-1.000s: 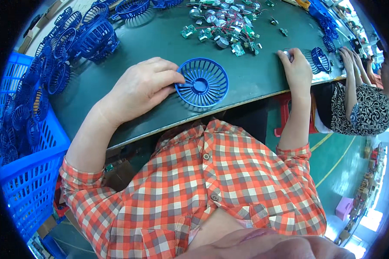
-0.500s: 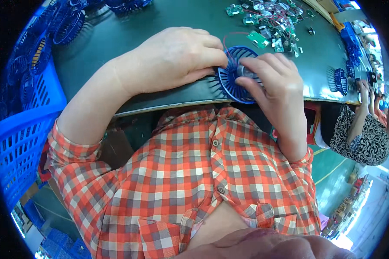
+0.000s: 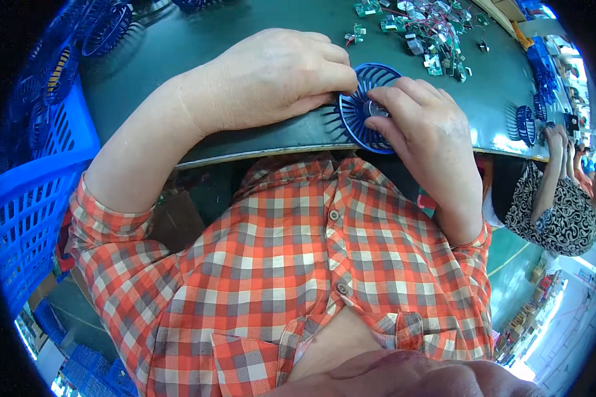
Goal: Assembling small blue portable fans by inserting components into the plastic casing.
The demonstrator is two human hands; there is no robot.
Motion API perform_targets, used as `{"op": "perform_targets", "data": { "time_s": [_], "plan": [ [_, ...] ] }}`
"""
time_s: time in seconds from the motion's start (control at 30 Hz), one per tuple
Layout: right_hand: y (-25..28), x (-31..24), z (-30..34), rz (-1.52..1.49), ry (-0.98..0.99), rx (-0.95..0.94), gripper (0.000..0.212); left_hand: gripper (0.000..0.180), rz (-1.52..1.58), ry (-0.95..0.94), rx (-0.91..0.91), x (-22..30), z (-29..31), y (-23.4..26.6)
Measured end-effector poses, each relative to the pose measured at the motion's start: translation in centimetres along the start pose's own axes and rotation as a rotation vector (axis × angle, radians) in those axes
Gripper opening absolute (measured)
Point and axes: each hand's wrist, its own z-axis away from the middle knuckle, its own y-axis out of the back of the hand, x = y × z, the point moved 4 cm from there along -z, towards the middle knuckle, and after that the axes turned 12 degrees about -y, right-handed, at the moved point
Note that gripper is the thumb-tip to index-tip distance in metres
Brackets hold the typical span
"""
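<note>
A round blue plastic fan grille [image 3: 363, 109] lies at the near edge of the dark green table [image 3: 179, 46]. My left hand [image 3: 271, 79] grips its left rim with curled fingers. My right hand [image 3: 424, 126] covers its right side, with fingertips pressing a small silvery part [image 3: 376, 109] at the grille's centre. Much of the grille is hidden under both hands.
A heap of small green circuit boards with wires [image 3: 430, 33] lies at the back right of the table. More blue grilles [image 3: 106, 26] sit at the back left, above a blue plastic crate [image 3: 33, 192]. Another person [image 3: 556, 198] works at the right, near other grilles [image 3: 526, 122].
My right hand came in from the right side of the table onto the grille with a small part. My left hand curled over the rim. The view shifted closer.
</note>
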Motion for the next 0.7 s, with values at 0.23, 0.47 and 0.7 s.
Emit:
{"op": "perform_targets", "data": {
  "time_s": [0.23, 0.47, 0.7],
  "plan": [
    [-0.9, 0.9, 2.6, -0.290, 0.085, 0.056, 0.052, 0.022, 0.087, -0.011, -0.018, -0.2, 0.2, -0.6],
    [-2.8, 1.6, 3.9, -0.195, 0.141, 0.191, 0.050, 0.030, -0.047, 0.054, 0.132, -0.8, 0.1, 2.2],
    [1.0, 11.1, 5.5, -0.116, -0.266, 0.771, 0.031, 0.039, -0.820, 0.641, 0.316, -5.9, 3.8, 8.0]
  ]
}}
